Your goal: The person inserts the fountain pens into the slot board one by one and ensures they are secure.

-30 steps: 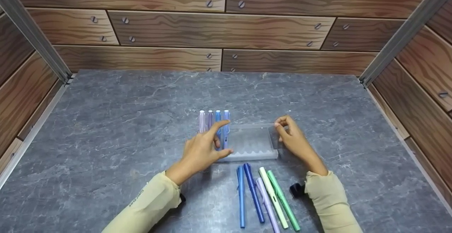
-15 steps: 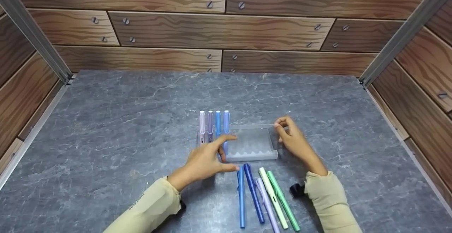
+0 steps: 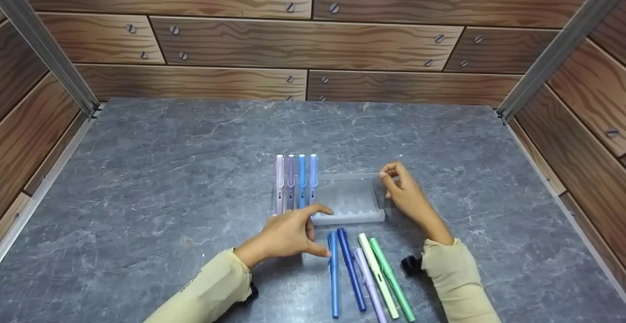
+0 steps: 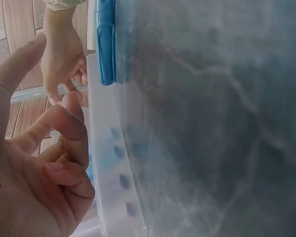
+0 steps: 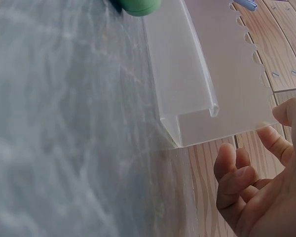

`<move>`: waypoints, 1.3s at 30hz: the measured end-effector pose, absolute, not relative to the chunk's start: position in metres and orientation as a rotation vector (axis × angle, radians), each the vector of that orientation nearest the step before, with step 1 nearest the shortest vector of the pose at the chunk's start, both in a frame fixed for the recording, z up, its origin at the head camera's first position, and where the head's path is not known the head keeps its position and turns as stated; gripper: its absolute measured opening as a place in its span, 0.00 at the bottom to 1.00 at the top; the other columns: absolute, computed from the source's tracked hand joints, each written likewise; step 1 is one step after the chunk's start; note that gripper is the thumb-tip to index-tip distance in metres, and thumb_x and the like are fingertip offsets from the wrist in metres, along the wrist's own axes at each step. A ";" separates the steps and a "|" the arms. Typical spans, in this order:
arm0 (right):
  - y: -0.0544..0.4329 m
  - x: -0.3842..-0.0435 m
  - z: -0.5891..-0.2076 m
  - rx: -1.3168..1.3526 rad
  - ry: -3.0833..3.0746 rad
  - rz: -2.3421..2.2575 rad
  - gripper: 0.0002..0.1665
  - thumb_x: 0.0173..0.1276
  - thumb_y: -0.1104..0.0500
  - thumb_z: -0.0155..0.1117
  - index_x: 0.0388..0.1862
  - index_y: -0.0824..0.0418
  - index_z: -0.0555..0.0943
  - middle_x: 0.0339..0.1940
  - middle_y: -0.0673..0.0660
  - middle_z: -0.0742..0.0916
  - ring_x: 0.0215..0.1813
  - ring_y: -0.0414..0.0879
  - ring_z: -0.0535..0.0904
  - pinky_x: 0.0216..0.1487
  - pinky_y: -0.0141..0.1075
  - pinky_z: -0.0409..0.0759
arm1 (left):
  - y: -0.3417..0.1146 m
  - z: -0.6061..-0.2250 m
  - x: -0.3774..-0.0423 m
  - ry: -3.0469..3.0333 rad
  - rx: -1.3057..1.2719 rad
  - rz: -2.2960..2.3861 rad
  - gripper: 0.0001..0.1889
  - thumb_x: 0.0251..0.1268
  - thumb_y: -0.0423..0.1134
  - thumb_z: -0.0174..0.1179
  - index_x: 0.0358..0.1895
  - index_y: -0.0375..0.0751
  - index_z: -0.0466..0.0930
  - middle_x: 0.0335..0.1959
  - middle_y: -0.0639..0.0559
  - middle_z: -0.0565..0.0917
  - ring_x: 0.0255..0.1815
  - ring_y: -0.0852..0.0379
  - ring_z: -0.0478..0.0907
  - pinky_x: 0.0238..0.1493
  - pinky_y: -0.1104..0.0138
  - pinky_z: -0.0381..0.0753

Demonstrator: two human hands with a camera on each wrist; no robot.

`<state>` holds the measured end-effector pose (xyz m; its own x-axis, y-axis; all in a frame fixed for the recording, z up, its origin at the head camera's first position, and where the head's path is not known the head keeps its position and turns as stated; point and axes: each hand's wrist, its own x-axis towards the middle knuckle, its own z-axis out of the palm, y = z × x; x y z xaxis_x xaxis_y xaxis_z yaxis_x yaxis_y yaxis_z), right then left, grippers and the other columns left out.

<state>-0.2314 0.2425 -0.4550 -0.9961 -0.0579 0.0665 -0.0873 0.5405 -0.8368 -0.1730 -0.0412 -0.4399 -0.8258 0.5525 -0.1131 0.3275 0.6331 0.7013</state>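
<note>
A clear pen holder (image 3: 348,218) with a scalloped front lip stands mid-table. Its left slots bear several upright-leaning pens: pale lilac (image 3: 279,176), purple (image 3: 291,178), blue (image 3: 302,176) and periwinkle (image 3: 313,171). My right hand (image 3: 403,193) pinches the holder's back right corner between thumb and forefinger; the right wrist view has the clear panel (image 5: 227,94) running to those fingertips. In front of the holder's left part, my left hand (image 3: 288,235) has thumb and forefinger spread, nothing between them. Its thumb tip is right beside the blue pen (image 3: 334,276) lying on the table.
Right of that blue pen lie a dark blue pen (image 3: 351,269), a lilac pen (image 3: 370,284), a pale green pen (image 3: 379,276) and a green pen (image 3: 392,281), side by side toward the front edge. Wood-patterned panels (image 3: 303,44) wall the grey marbled table (image 3: 171,166).
My left hand has come away from the pens in the holder, moving toward the front and slightly right to the loose blue pen. My right hand stays at the holder's corner.
</note>
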 end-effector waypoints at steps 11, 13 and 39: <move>0.243 -0.231 -0.455 0.138 -2.727 1.493 0.10 0.76 0.58 0.50 0.48 0.63 0.70 0.42 0.60 0.76 0.25 0.44 0.74 0.26 0.28 0.70 | -0.036 -0.444 -0.173 2.476 0.706 0.883 0.39 0.39 0.54 0.76 0.61 0.62 0.72 0.21 0.66 0.78 0.21 0.66 0.72 0.26 0.69 0.72; 0.243 -0.232 -0.456 0.137 -2.730 1.490 0.10 0.76 0.58 0.50 0.48 0.63 0.70 0.42 0.60 0.76 0.25 0.44 0.74 0.26 0.28 0.70 | -0.035 -0.445 -0.172 2.473 0.712 0.865 0.39 0.39 0.54 0.76 0.62 0.61 0.71 0.20 0.66 0.77 0.21 0.66 0.72 0.25 0.70 0.72; 0.231 -0.220 -0.434 0.091 -2.739 1.524 0.08 0.76 0.62 0.48 0.47 0.68 0.69 0.42 0.61 0.75 0.24 0.43 0.72 0.26 0.26 0.67 | -0.031 -0.455 -0.173 2.489 0.745 0.796 0.37 0.40 0.50 0.76 0.60 0.57 0.73 0.20 0.63 0.74 0.22 0.65 0.69 0.26 0.70 0.69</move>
<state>-0.2204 0.2306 -0.4339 -0.9983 -0.0481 0.0333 -0.0536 0.5258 -0.8489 -0.1727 -0.0309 -0.4549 -0.7676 0.6006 -0.2235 0.3596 0.6923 0.6256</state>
